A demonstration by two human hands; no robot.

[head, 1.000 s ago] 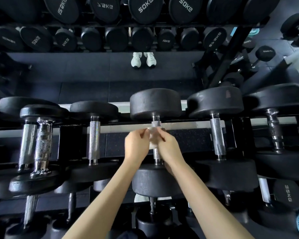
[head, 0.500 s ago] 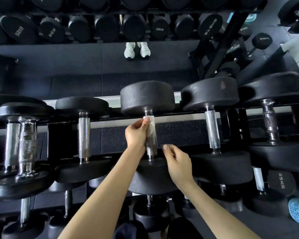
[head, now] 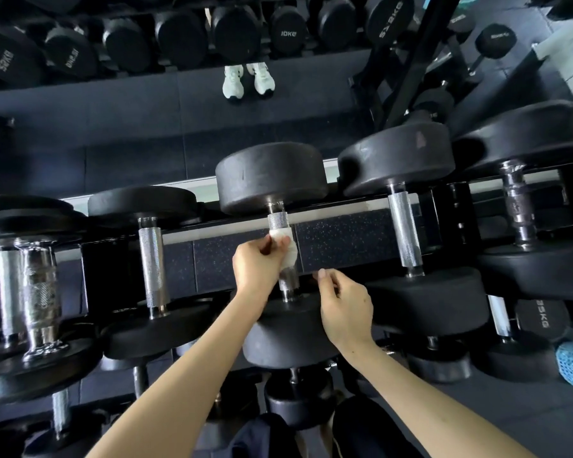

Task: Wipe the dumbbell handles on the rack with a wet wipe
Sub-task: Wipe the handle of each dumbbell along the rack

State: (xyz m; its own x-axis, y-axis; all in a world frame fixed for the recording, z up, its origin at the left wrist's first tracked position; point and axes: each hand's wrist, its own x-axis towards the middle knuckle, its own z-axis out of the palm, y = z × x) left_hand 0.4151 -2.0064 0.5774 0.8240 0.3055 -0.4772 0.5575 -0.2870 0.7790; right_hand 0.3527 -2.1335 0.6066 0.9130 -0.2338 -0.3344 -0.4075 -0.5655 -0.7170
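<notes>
So from the head cam: the left hand (head: 257, 269) has the wet wipe (head: 286, 247) pinched around the middle dumbbell's handle (head: 278, 221), roughly its upper half, with bare knurling showing above. That dumbbell sits across the rack (head: 344, 241). The right hand (head: 346, 309) hovers just beside the handle's lower end, fingers loosely curled, holding nothing.
</notes>
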